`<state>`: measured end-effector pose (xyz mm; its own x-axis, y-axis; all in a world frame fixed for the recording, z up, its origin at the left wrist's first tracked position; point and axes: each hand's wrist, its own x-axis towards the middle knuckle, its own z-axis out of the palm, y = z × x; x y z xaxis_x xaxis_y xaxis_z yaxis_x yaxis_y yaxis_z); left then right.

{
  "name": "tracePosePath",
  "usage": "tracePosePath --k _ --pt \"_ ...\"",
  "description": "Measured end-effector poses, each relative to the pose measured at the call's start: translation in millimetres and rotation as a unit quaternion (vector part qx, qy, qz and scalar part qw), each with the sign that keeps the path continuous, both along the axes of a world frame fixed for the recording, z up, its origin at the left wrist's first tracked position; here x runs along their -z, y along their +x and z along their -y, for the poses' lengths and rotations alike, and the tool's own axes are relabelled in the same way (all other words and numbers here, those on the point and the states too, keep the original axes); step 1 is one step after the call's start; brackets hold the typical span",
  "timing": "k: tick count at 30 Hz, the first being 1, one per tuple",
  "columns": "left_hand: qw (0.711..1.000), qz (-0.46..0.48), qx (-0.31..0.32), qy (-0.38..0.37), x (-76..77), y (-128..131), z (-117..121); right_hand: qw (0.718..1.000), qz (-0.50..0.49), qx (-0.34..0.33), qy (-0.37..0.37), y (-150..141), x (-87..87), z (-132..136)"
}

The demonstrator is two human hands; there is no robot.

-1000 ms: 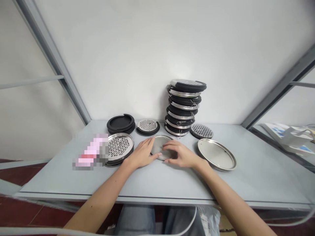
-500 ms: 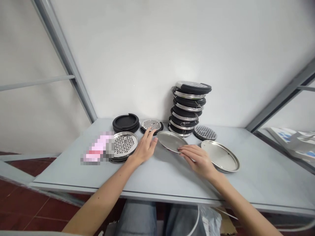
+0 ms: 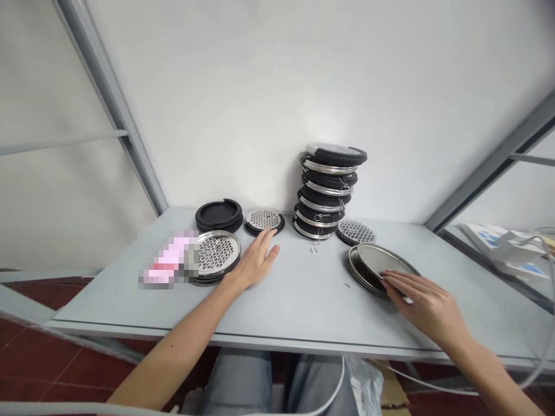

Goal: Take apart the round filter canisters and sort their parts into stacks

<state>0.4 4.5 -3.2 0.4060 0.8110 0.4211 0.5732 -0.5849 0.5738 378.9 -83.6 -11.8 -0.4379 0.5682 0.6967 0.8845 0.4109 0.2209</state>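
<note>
My right hand (image 3: 427, 303) pinches the near edge of a round metal plate (image 3: 384, 259), held tilted over a low stack of similar metal plates (image 3: 358, 274) at the right of the table. My left hand (image 3: 256, 261) rests near the table surface with its fingers stretched out and nothing in them. Just left of it lies a stack topped by a round metal grater disc (image 3: 215, 253). Beyond its fingertips sits a perforated disc (image 3: 263, 219) in a black holder.
A tall leaning stack (image 3: 326, 192) of black rings and metal discs stands by the wall. Black round holders (image 3: 219, 215) are at the back left. Right of the tall stack lies another grater disc (image 3: 356, 231). A small wire ring (image 3: 313, 251) lies in front. A pixelated pink item (image 3: 171, 260) is at left.
My right hand has carried the metal plate from the table's middle rightward to over the plate stack. My left hand has stayed nearly in place.
</note>
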Motion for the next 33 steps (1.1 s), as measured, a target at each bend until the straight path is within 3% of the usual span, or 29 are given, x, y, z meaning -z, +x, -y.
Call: tracePosePath --k 7,19,25,29,33 --pt "1.000 -0.020 0.009 -0.014 -0.6 0 1 0.998 -0.028 0.014 -0.052 -7 16.3 -1" --pt "0.999 -0.039 0.013 -0.024 -2.2 0 3 0.984 -0.081 0.051 -0.151 -9 18.2 2" --pt "0.998 -0.044 0.015 -0.031 -0.6 0 3 0.976 -0.108 0.106 -0.154 2 5.5 -34" --pt "0.998 -0.048 0.011 -0.030 0.0 -1 2 0.963 -0.075 0.126 -0.225 3 1.6 -58" --pt "0.998 -0.044 0.014 -0.031 -1.2 0 3 0.955 -0.040 0.119 -0.269 4 4.0 -64"
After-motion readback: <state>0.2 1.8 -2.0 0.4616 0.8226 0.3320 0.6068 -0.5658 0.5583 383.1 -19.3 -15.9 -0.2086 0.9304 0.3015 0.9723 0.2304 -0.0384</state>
